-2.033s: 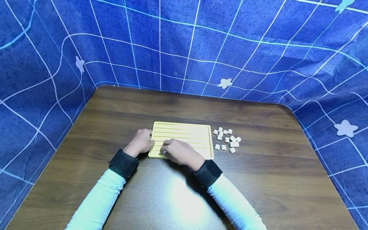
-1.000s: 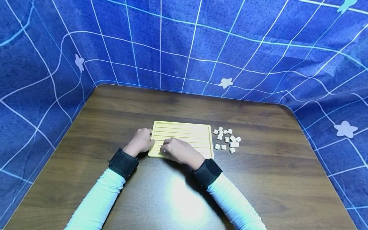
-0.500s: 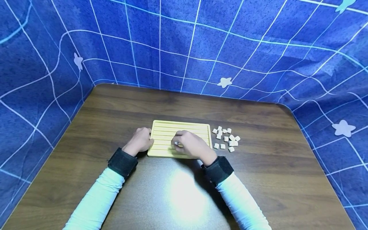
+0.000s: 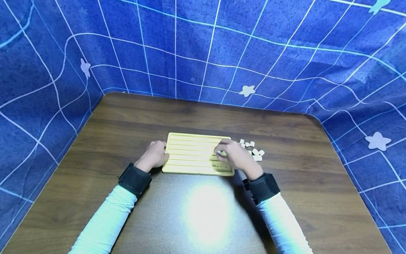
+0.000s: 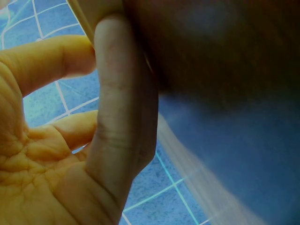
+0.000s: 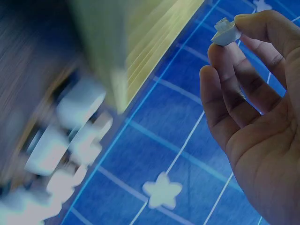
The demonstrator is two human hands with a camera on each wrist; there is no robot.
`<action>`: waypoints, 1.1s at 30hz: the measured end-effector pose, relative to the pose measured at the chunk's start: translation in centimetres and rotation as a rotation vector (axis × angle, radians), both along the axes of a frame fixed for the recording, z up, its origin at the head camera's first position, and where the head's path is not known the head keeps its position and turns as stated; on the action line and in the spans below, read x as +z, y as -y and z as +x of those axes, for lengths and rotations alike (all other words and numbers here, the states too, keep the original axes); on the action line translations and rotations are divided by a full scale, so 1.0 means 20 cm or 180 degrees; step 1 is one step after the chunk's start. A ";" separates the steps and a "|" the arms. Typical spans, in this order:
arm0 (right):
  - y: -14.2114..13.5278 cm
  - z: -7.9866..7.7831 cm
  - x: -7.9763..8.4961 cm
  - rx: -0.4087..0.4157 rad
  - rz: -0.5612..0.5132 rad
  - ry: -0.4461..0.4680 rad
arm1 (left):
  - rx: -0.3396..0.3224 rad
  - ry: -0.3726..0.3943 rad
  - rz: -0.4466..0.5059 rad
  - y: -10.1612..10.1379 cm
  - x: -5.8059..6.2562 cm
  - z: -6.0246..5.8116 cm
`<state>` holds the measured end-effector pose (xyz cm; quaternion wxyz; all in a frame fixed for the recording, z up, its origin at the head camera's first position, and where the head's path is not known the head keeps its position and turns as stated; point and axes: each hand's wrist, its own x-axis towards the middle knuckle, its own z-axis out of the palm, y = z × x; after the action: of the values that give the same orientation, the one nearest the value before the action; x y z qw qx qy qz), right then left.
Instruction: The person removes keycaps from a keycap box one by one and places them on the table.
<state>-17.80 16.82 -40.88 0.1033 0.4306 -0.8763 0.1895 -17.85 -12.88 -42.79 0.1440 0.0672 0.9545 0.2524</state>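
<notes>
A pale yellow ridged tray (image 4: 190,153) lies flat on the table. My left hand (image 4: 153,155) grips its left edge; in the left wrist view, the thumb and a finger (image 5: 119,70) meet at the tray's border. Over the tray's right end is my right hand (image 4: 236,155), pinching a small white block (image 6: 226,33) with a short square stub between thumb and fingertip. More small white blocks (image 4: 257,158) lie loose just right of the tray, partly hidden behind the right hand in the head view and blurred in the right wrist view.
The brown wooden table (image 4: 133,116) extends on all sides of the tray. Blue cloth (image 4: 190,46) with white grid lines and stars hangs behind the table and along its sides. A bright glare spot lies on the near tabletop.
My right hand has risen from the tray's front left and swept right to its right end, with the white block between its fingers. The left hand and the tray stay in place.
</notes>
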 end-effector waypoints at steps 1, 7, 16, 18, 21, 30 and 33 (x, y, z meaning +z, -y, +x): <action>-0.03 0.00 0.00 -0.0040 0.0013 0.0003 | 0.0006 0.0000 0.0009 0.00 0.00 0.00; -0.17 -0.01 -0.03 -0.0267 0.0049 -0.0021 | 0.0024 -0.0093 0.0023 0.00 -0.01 0.00; -0.31 -0.01 -0.06 -0.0391 0.0022 -0.0071 | 0.0003 -0.0124 -0.0077 0.00 0.00 0.00; -0.34 -0.01 -0.07 -0.0444 0.0052 -0.0045 | -0.0014 -0.0159 -0.0097 0.00 0.00 0.00; -0.36 -0.01 -0.08 -0.0511 0.0081 0.0015 | -0.0022 -0.0191 -0.0082 0.00 0.00 0.00; -0.40 0.00 -0.11 -0.0681 0.0184 0.0008 | -0.0008 -0.0094 -0.0039 0.00 0.00 0.00; -0.40 0.00 -0.12 -0.0739 0.0219 0.0041 | 0.0012 -0.0039 -0.0040 -0.01 0.01 0.01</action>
<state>-17.83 24.76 -43.26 0.1042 0.3283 -0.9269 0.1488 -17.75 -12.77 -42.66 0.1380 0.0661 0.9570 0.2463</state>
